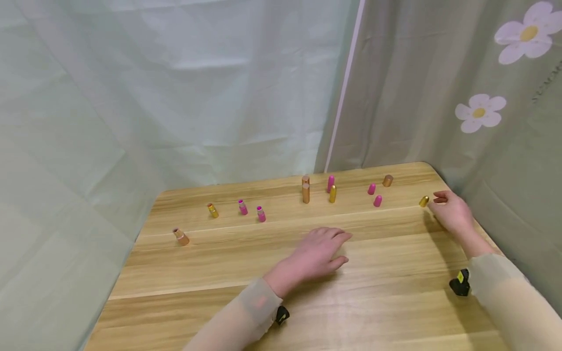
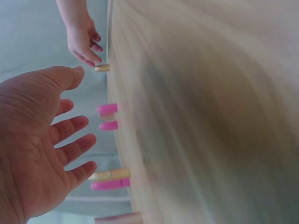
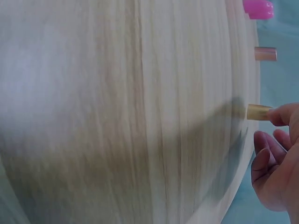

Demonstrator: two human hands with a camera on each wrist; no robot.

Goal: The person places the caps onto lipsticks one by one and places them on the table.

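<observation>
My right hand is at the table's right edge, beside a small gold bullet-shaped cap. In the right wrist view the thumb overlaps the top of that gold cap, which stands on the wood; the other fingers are loosely bent and apart from it. My left hand hovers low over the middle of the table, fingers spread, holding nothing; its palm shows in the left wrist view. Beyond it stand a gold lipstick, a pink lipstick and two copper lipsticks.
Pink caps and a copper cap stand at the back right. On the left are uncapped lipsticks: a copper one, a gold one and two pink ones. A curtain hangs behind the wooden table.
</observation>
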